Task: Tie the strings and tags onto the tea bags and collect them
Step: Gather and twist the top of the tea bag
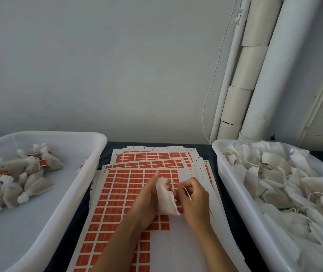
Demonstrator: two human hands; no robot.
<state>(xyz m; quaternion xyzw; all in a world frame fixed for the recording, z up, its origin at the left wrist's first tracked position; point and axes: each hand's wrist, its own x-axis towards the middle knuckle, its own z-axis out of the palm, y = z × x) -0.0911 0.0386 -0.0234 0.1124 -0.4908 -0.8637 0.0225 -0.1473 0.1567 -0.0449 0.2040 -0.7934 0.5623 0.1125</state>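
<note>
My left hand (147,199) grips a white tea bag (165,201) by its neck, index finger pointing forward. Beside it my right hand (193,195) pinches the bag's thin string (186,191), which loops between the fingers. Both hands hover over sheets of orange tag stickers (117,193) stacked in the middle of the table. Several tied tea bags with orange tags (19,177) lie in the white tray (90,173) on the left. A heap of untied tea bags with loose strings (278,177) fills the white tray (233,185) on the right.
The table has a dark cloth (78,213) showing between trays and sheets. Behind it stands a pale wall, with white pipes and wrapped ducts (255,75) at the back right and a thin cable (211,85) hanging beside them.
</note>
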